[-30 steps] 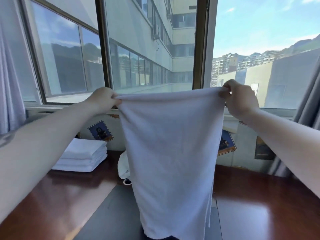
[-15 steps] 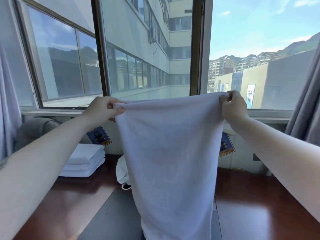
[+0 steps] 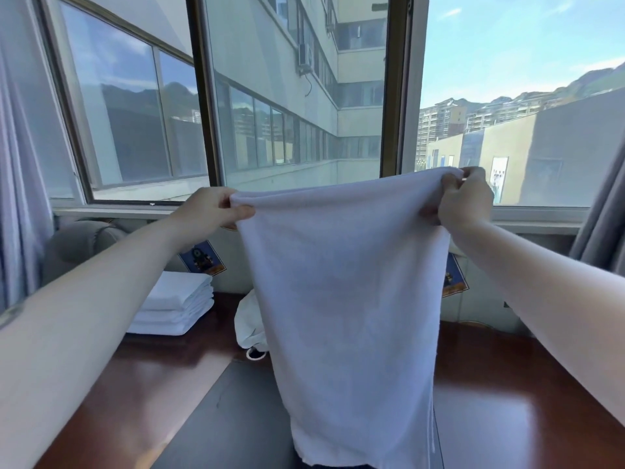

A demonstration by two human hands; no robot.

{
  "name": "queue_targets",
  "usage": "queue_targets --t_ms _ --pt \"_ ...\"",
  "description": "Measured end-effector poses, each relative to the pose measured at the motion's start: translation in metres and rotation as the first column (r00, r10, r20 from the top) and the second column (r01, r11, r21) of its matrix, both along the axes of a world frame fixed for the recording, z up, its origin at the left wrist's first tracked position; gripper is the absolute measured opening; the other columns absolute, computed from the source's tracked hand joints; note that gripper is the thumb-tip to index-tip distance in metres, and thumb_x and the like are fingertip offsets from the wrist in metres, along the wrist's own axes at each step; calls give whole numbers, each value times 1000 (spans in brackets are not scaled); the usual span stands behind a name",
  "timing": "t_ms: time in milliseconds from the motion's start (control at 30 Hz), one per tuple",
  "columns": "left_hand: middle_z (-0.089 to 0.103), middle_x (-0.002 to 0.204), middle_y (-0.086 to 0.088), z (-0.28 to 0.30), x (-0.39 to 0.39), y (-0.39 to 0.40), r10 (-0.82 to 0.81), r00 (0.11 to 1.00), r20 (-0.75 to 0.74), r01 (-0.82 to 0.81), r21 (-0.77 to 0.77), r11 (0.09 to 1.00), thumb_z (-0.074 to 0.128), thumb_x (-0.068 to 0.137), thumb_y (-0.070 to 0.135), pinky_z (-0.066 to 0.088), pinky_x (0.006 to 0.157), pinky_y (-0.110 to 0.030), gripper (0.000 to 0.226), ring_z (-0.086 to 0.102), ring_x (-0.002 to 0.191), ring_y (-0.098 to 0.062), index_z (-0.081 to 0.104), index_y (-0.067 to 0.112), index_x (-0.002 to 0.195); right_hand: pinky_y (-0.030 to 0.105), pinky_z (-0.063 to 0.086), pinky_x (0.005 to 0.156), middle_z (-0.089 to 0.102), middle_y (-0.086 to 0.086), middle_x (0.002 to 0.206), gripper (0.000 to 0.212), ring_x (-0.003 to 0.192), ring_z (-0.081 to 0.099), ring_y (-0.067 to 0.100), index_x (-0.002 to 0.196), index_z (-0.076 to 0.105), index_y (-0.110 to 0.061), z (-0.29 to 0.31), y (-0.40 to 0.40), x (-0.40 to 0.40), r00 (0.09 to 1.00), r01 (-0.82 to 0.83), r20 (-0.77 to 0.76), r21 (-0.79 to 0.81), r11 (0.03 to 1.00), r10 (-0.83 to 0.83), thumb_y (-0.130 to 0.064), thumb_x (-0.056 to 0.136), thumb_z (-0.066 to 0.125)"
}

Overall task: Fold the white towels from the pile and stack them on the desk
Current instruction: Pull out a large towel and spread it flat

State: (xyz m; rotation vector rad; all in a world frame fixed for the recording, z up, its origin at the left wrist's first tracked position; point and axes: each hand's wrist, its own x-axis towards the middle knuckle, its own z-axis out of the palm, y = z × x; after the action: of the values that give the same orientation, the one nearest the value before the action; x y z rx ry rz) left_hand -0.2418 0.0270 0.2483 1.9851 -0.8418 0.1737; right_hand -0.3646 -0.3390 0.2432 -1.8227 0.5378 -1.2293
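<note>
The glossy reddish-brown wooden desk (image 3: 507,407) is seen lower in the view than a second ago. Above it, the large white terry towel (image 3: 341,299) is held lower than before, its top edge now near the sill line, its length hanging down toward the desk. A stack of folded white towels (image 3: 176,302) lies at the far left of the desk, so some are already done. The top corners are pinched by the left hand (image 3: 209,211) and right hand (image 3: 466,201). The towel is judged to be on its way down for folding.
</note>
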Motion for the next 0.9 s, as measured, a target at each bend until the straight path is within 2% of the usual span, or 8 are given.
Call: queue_targets --t_ms 67,167,233,400,533,633,800,900 --pt "71 115 -7 -10 3 -1 -1 993 -114 -10 -103 995 67 92 22 52 92 -25 23 63 114 -22 68 10 112 42 48 76 59 8 101 28 88 58 30 124 44 -10 -7 5 3 1000 9 10 0 1000 -9 -28 103 39" --pt "71 117 -1 -23 2 -3 -34 979 -201 -16 -242 970 64 93 26 48 101 -38 27 64 115 -18 66 15 118 37 40 72 53 4 95 29 86 52 27 124 44 -8 -15 12 5 1000 17 26 12 1000 -18 -28 104 39" --pt "71 116 1 -30 -1 -8 -18 981 -194 -44 -310 950 62 95 27 50 95 -35 24 65 110 -15 66 17 117 38 43 75 53 2 94 28 87 52 26 124 44 -9 -18 15 5 998 -8 59 20 1000 7 -28 104 40" --pt "68 101 -1 -34 -11 -25 8 989 -150 -79 -470 879 56 100 27 49 78 -31 9 64 91 -15 58 21 94 33 43 74 54 -9 86 25 80 56 18 121 48 -14 -20 16 -3 983 2 181 19 1000 -6 -30 102 43" --pt "63 96 -7 -27 -15 -38 25 992 -120 -84 -520 850 57 99 27 44 74 -34 14 58 88 -20 56 14 92 31 42 75 55 -7 90 26 84 56 21 123 48 -15 -17 9 -9 979 21 202 29 999 -26 -29 102 44" --pt "54 97 -10 -24 -13 -45 53 993 -107 -102 -534 840 58 98 28 37 77 -38 26 50 89 -21 55 3 104 29 39 73 53 -9 86 25 83 53 20 122 50 -15 -15 4 -12 978 38 206 4 999 -38 -29 102 45" --pt "49 95 -8 -13 -5 -59 97 987 -130 -155 -572 805 59 97 28 35 80 -35 19 46 87 -20 49 13 90 27 36 69 50 -16 78 22 74 53 16 118 51 -17 -6 -3 -10 979 53 195 -6 999 -50 -29 101 46" --pt "52 98 -8 -7 7 -73 110 985 -135 -168 -573 802 58 98 27 41 83 -35 14 50 90 -19 52 14 99 27 38 67 53 -12 78 22 74 55 19 117 51 -16 -1 -10 -2 982 71 175 -3 997 -70 -29 100 45"
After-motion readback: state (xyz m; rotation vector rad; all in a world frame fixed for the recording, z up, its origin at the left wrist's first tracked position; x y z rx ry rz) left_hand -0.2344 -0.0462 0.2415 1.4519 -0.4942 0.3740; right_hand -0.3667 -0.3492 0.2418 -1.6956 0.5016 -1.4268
